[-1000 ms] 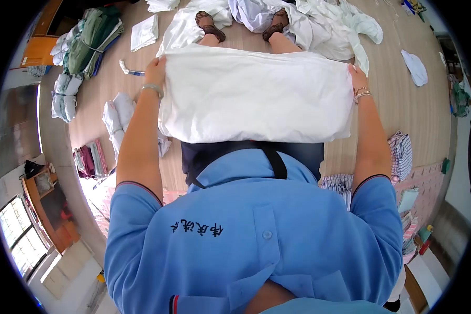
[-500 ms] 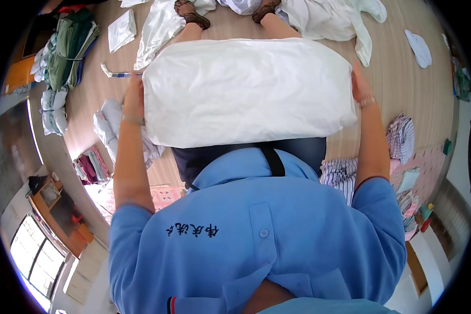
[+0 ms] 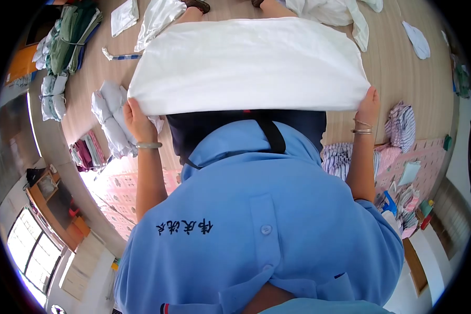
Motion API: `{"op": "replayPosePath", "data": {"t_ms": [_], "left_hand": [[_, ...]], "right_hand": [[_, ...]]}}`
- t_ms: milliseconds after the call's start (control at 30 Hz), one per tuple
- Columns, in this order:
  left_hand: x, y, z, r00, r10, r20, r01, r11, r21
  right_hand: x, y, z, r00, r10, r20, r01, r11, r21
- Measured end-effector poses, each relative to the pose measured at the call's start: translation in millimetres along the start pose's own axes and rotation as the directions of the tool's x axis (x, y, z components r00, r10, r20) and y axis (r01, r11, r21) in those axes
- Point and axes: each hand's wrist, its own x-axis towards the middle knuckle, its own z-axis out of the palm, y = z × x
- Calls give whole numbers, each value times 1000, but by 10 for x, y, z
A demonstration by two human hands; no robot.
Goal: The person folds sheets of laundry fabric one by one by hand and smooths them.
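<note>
At the near corners of the white sheet (image 3: 251, 68), head view: I see both hands on it, one per corner. Left hand (image 3: 137, 119) is closed in a pinch on the near-left corner, thumb on top, fingers mostly hidden. Right hand (image 3: 369, 107) is closed the same way on the near-right corner, thumb up; I can't see how far its fingers go under. Sheet is spread wide over the legs; near edge fairly straight between the hands, far edge unheld.

Just changed, from my feed: a second ago the hands were up by the far corners, then they ran down the sides, and now they grip the near corners. Sheet sits farther from the torso too. I read that as a regrip: near edge now controlled at both ends, surface looking flatter. Whether it's folded double, can't tell.

Around the sheet: grey-white bundle (image 3: 110, 120) just left of it, blue striped strip (image 3: 125, 56) off its far-left side, striped garment (image 3: 401, 127) right of its near-right corner, small pale cloth (image 3: 416, 39) farther out right, green bundle (image 3: 68, 42) well left.
</note>
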Motion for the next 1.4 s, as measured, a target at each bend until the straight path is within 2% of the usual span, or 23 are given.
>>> {"op": "replayPosePath", "data": {"t_ms": [33,67,100,133,200,233,300,433,500,533,600,667,733,800,867,933,1000,1067,1133,1200,1267,1300,1400], "left_hand": [[38,-108,-100,999,38,-12,-37,998,42],[76,-293,-242,999,44,-13,-43,998,37],[126,-510,-378,999,9,-32,-7,998,61],[163,-621,-440,998,-26,-55,30,996,84],[104,-484,-450,996,-85,-17,85,996,34],[96,-411,-455,992,-125,3,125,988,-93],[72,-281,-401,986,-165,24,166,961,-220],[78,-225,-291,992,-127,-12,116,934,-337],[124,-275,-295,995,-96,-23,83,939,-334],[193,-286,-310,998,-16,-67,-1,970,-243],[321,-348,-480,993,62,-98,-76,987,-144],[446,-408,-680,950,312,-10,-288,888,359],[376,-412,-672,928,372,5,-329,815,477],[308,-464,-691,905,424,29,-360,728,583],[245,-568,-709,885,456,88,-378,597,708],[263,-660,-800,912,399,95,-346,625,700],[232,-680,-813,932,350,92,-323,688,650],[232,-706,-845,957,273,97,-269,718,642],[225,-721,-833,992,128,20,-122,862,492],[209,-698,-731,985,166,42,-166,860,482],[232,-675,-713,962,269,40,-249,812,528],[252,-674,-741,975,218,33,-207,850,484],[255,-693,-816,979,197,58,-199,841,503]], "right_hand": [[-2,127,-35,1000,-6,5,6,1000,4],[0,370,-102,992,-129,0,118,908,-401],[30,502,-127,968,-246,42,196,649,-735],[35,481,-85,966,-255,46,207,650,-731],[-103,495,-41,977,-214,26,177,727,-663],[-151,474,-66,979,-203,31,172,728,-664],[-128,465,-222,945,-16,327,188,845,-501],[-219,681,-311,957,183,224,-28,829,-559],[-279,705,-232,981,191,31,-191,981,13],[-235,669,-227,981,194,27,-195,981,10],[-112,592,-282,968,207,144,-244,911,332],[-182,380,-267,953,274,130,-303,883,358],[-249,332,-281,931,343,126,-365,850,381],[-288,409,-324,933,354,59,-359,924,129],[-317,431,-291,931,359,71,-366,915,170],[-429,382,-262,929,363,68,-369,905,212],[-542,349,-293,868,331,370,-445,849,285],[-623,466,-403,866,366,342,-463,844,270],[-592,593,-490,817,366,445,-464,876,132],[-537,616,-479,855,383,351,-460,872,169],[-448,654,-494,932,218,291,-313,887,340],[-409,620,-501,950,153,270,-255,881,399],[-240,702,-683,958,48,281,-131,950,284]]}}
